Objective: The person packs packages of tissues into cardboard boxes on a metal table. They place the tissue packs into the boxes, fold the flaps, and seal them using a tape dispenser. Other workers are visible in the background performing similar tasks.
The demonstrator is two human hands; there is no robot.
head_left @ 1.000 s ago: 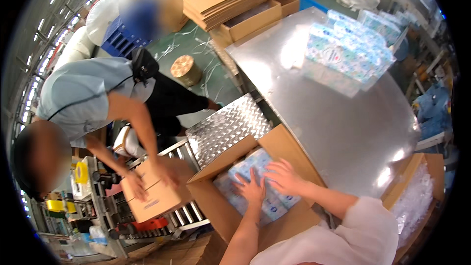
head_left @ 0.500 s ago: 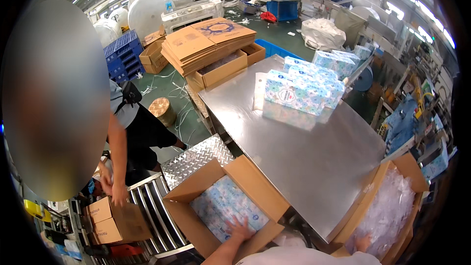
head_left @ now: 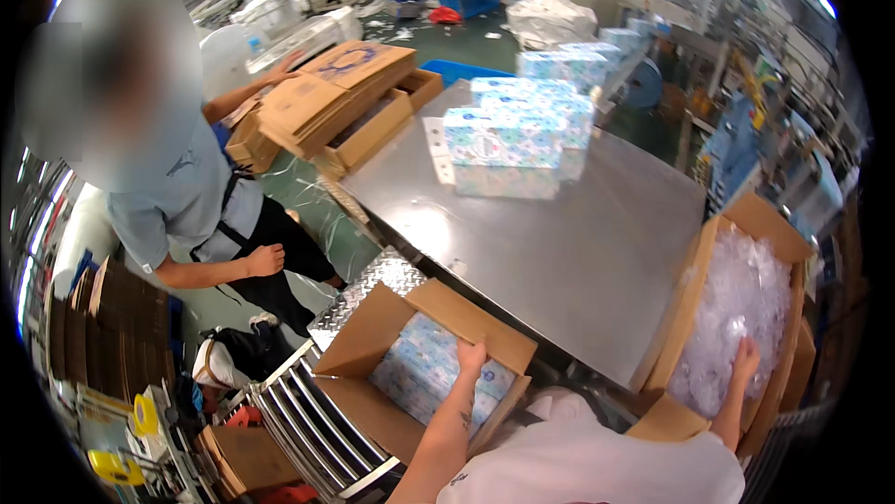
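Observation:
An open cardboard carton (head_left: 373, 400) stands on the roller conveyor, with blue-and-white floral packs (head_left: 419, 364) lying flat inside. My left hand (head_left: 472, 355) is at its far side, fingers bent against the base of the far flap (head_left: 489, 322); the packs lie just under it. To the right, a second carton (head_left: 679, 341) is full of crumpled clear plastic (head_left: 732, 294). My right hand (head_left: 746, 359) reaches into that plastic with fingers drawn together on a piece of it. The fingertips there are partly hidden.
A metal table (head_left: 559, 271) bears more floral packs (head_left: 503, 138). Flattened cartons (head_left: 340, 80) are stacked beyond its left corner. A co-worker (head_left: 210, 206) stands left, one hand at that stack. Metal rollers (head_left: 312, 420) and a closed carton (head_left: 247, 457) are at lower left.
My left hand has moved from lying spread on the packs to the far flap. My right hand shows more within the plastic. The co-worker has straightened and reached toward the flat cartons. The view has shifted.

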